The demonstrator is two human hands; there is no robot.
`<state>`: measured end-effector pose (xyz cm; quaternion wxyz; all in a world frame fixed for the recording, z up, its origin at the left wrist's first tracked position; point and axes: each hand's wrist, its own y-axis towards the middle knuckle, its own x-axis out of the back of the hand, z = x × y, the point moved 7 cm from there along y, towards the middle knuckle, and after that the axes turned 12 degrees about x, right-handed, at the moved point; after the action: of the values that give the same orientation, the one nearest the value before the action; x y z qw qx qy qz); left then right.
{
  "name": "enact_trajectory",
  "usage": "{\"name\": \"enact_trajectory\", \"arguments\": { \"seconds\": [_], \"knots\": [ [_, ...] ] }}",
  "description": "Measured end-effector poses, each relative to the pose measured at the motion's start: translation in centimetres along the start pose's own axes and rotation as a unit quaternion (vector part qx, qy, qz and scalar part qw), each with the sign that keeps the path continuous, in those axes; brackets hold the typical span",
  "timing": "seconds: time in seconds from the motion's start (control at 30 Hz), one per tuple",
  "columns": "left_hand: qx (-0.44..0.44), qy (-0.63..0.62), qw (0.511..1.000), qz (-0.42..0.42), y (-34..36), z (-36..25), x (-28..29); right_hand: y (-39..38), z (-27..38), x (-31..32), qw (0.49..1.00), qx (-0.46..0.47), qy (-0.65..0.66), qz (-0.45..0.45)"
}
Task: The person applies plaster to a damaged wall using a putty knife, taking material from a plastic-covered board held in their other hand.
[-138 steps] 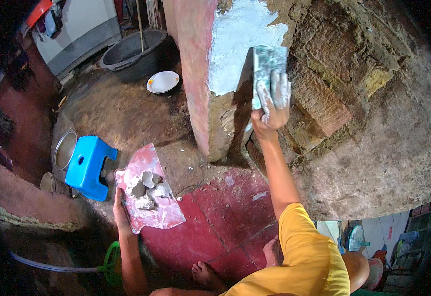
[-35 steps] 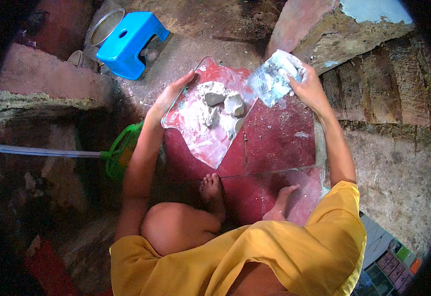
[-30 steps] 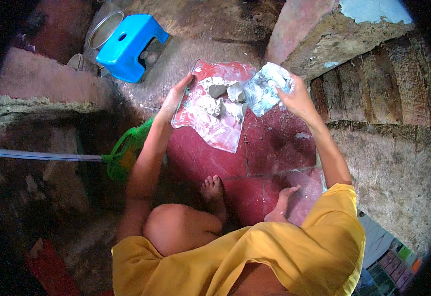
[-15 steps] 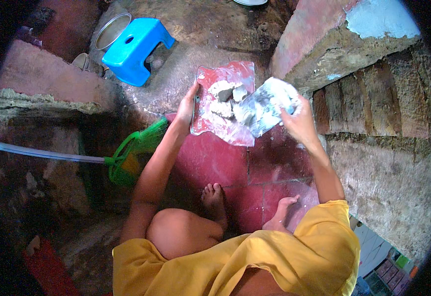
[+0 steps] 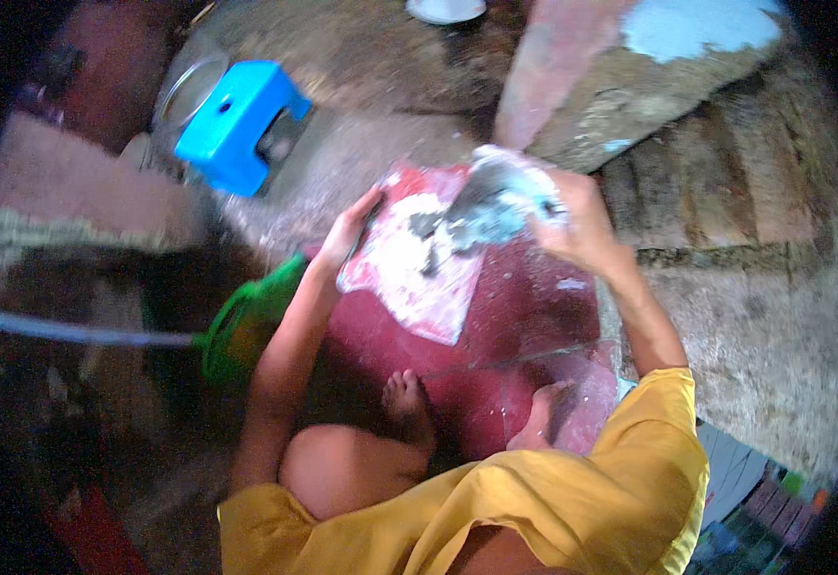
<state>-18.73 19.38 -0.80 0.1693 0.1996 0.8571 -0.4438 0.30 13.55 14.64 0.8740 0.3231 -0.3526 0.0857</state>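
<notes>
Head view: right hand (image 5: 582, 225) is clamped on a mortar-smeared trowel (image 5: 495, 201) whose blade runs leftward from it, over the pink board's (image 5: 409, 278) far right corner. Left hand (image 5: 347, 235) grips that board's left edge. Grey mortar (image 5: 428, 230) lies under the blade, nearer the right hand.

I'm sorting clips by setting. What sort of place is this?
Probably a masonry work spot in a yard or unfinished building: a bare brick wall with a fresh plaster patch, a mortar-smeared board and a rough concrete floor.
</notes>
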Motion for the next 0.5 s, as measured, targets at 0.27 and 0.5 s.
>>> {"name": "enact_trajectory", "arguments": {
  "seconds": [0.27,0.5],
  "knots": [
    [0.026,-0.022,0.997,0.074,3.5,2.6,3.0,1.5,-0.7,-2.6,0.982,0.044,0.163,0.080],
    [0.010,0.046,0.999,0.012,1.6,1.9,1.5,0.0,-2.9,-3.0,0.977,-0.066,0.162,0.122]
  ]
}}
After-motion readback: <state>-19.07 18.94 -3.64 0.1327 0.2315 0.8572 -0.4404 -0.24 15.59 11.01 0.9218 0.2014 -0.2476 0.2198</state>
